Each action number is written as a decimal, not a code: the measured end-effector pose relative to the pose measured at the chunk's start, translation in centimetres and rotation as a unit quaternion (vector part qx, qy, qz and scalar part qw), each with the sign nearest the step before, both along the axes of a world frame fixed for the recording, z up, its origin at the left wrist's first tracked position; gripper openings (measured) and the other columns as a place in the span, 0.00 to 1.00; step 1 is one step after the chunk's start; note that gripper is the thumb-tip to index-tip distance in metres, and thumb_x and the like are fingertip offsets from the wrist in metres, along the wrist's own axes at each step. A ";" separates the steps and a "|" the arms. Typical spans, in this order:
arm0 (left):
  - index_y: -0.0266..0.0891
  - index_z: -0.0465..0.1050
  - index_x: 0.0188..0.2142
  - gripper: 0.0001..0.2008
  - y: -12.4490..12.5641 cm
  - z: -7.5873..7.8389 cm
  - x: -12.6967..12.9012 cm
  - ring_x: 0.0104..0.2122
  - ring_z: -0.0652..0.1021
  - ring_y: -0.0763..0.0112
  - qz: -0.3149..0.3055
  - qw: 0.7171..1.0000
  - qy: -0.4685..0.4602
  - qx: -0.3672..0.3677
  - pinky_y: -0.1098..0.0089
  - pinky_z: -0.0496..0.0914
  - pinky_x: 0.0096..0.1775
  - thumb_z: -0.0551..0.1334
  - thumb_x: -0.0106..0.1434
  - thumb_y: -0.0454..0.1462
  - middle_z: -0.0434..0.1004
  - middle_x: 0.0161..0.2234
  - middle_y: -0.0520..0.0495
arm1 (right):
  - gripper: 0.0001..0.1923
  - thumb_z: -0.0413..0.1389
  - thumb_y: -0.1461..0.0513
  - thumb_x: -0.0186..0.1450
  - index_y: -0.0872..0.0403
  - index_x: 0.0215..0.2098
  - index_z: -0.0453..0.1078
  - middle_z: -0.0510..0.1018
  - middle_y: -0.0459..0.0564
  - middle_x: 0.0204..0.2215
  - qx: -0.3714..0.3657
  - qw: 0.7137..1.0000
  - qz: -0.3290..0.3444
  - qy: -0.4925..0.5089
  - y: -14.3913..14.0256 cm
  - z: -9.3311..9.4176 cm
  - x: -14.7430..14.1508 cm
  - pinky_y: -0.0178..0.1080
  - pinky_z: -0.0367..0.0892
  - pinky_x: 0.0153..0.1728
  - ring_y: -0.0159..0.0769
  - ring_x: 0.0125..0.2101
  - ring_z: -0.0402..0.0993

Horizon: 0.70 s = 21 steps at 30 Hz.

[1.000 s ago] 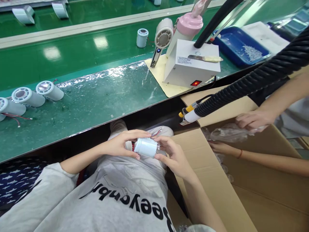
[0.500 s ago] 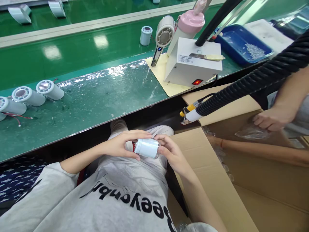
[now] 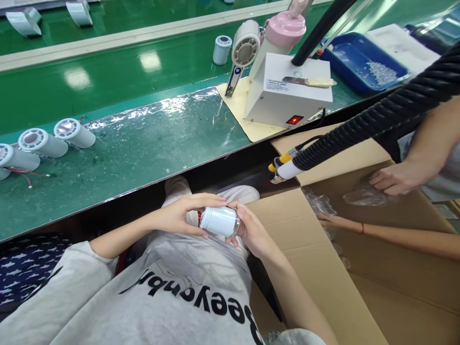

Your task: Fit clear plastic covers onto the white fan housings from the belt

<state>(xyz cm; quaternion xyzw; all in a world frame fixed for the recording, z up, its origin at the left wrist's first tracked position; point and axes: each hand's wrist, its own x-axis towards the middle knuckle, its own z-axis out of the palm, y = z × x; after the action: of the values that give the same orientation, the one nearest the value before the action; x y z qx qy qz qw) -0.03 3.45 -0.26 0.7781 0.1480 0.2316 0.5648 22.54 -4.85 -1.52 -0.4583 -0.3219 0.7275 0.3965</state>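
Note:
Over my lap I hold a pale blue cylindrical fan housing (image 3: 220, 220) tilted on its side. My left hand (image 3: 181, 214) wraps its left end, thumb below and fingers along the top. A bit of red shows beside that palm. At the other end, my right hand (image 3: 247, 229) grips a clear plastic cap (image 3: 236, 227) that sits around the housing's edge; some of its fingers curl underneath. On the bench to the left lie several similar housings (image 3: 43, 143), with thin red and black wires at one of them.
A white machine box (image 3: 287, 96) with a lit red switch stands on the bench, beside a handheld fan (image 3: 246, 44) and a pink-lidded bottle (image 3: 285, 28). A black corrugated hose (image 3: 370, 115) crosses on the right. Co-workers' hands (image 3: 398, 178) handle clear plastic pieces over a cardboard box (image 3: 395, 282).
My right hand has shifted its grip, its fingers now reaching under the housing's capped end. My left hand stays put. A co-worker's lower arm has moved right within the box.

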 end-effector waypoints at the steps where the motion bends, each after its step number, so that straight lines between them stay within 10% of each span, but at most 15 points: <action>1: 0.50 0.66 0.67 0.38 0.0 0.0 0.0 0.65 0.71 0.51 0.000 1.000 -0.002 0.000 0.49 0.65 0.66 0.74 0.59 0.41 0.69 0.66 0.36 | 0.30 0.58 0.35 0.63 0.51 0.40 0.63 0.71 0.39 0.23 0.002 1.000 0.001 0.000 0.0 0.0 0.0 0.30 0.63 0.12 0.31 0.15 0.73; 13: 0.48 0.72 0.63 0.33 0.1 0.8 -0.6 0.60 0.77 0.52 0.030 0.999 -0.025 0.023 0.54 0.72 0.60 0.74 0.58 0.37 0.73 0.63 0.37 | 0.26 0.62 0.38 0.62 0.50 0.38 0.66 0.73 0.43 0.26 0.058 0.996 -0.047 -0.041 -0.6 2.0 0.6 0.32 0.66 0.14 0.31 0.18 0.70; 21: 0.38 0.77 0.49 0.26 0.9 0.3 -2.2 0.34 0.83 0.63 0.204 0.960 -0.049 -0.183 0.70 0.78 0.34 0.75 0.53 0.44 0.83 0.42 0.41 | 0.31 0.63 0.35 0.57 0.49 0.36 0.62 0.77 0.46 0.28 0.049 0.985 -0.151 -0.061 -1.4 3.7 2.6 0.32 0.61 0.09 0.32 0.15 0.70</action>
<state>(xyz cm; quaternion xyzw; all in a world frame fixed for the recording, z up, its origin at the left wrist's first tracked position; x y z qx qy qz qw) -2.24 4.39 0.02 0.6024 0.3159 0.3488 0.6446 25.13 -6.30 2.20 -0.5249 -0.3080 0.6132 0.5036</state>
